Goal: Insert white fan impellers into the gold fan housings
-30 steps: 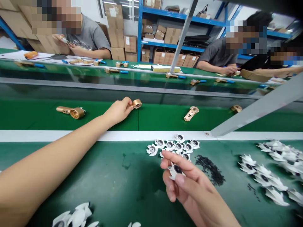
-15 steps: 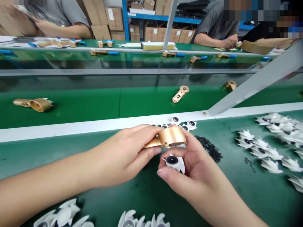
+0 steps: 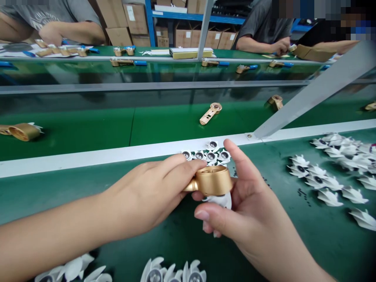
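Note:
My left hand (image 3: 155, 190) is closed around the narrow handle of a gold handheld-fan housing (image 3: 214, 183). The housing's round ring faces up and sticks out past my fingertips. Just below the ring is a white fan blade (image 3: 221, 200), held in my right hand (image 3: 249, 209); the ring covers most of it. My right index finger points up and away, while the thumb is at the near side of the blade. Beyond the ring, several white fan blades with dark hubs (image 3: 211, 156) lie on the green bench (image 3: 123, 254).
White fan blades (image 3: 319, 180) are spread at the right, and others (image 3: 173, 272) lie along the near edge. A white rail (image 3: 88, 156) borders the green conveyor belt (image 3: 164, 121), which carries gold housings (image 3: 210, 113). A slanted grey post (image 3: 308, 90) rises at right. Co-workers sit across.
The gold ring has turned so its opening faces up, and it now sits over the white blade. My right index finger has lifted. Housings on the belt have shifted left in view.

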Demonstrator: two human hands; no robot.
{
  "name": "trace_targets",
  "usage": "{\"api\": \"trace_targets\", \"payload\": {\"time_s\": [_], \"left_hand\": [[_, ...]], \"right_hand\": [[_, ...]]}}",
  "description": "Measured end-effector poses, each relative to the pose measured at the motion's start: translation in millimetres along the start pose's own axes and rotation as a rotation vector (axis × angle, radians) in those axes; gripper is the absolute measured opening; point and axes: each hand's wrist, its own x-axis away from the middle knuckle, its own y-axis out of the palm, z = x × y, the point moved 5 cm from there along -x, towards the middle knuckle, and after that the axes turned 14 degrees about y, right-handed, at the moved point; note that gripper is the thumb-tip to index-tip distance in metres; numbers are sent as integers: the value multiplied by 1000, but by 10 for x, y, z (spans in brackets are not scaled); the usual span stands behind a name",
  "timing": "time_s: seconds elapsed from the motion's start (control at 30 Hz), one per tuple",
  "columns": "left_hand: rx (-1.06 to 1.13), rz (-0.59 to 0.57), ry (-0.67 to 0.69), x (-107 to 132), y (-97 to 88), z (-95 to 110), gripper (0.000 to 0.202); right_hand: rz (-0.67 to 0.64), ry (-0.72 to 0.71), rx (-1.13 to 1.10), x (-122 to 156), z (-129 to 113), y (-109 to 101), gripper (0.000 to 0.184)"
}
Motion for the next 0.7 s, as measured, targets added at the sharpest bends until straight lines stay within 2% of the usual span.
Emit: {"api": "trace_targets", "payload": {"time_s": [0.13, 0.33, 0.43, 0.5, 0.6, 0.7], "left_hand": [[-115, 9, 94, -13, -32, 57, 42], [-247, -28, 151, -25, -55, 58, 38], [-353, -58, 187, -46, -52, 63, 35], [-362, -68, 188, -49, -44, 62, 35], [-296, -94, 156, -35, -15, 51, 36], [-253, -142, 138, -18, 39, 57, 39]], "right_hand": [[11, -14, 12, -29, 49, -17, 129], [5, 100, -12, -15, 56, -17, 141], [71, 118, -27, -6, 68, -55, 134], [93, 73, -36, -16, 86, -80, 127], [70, -15, -34, -47, 119, -103, 124], [43, -40, -18, -65, 141, -116, 118]]}}
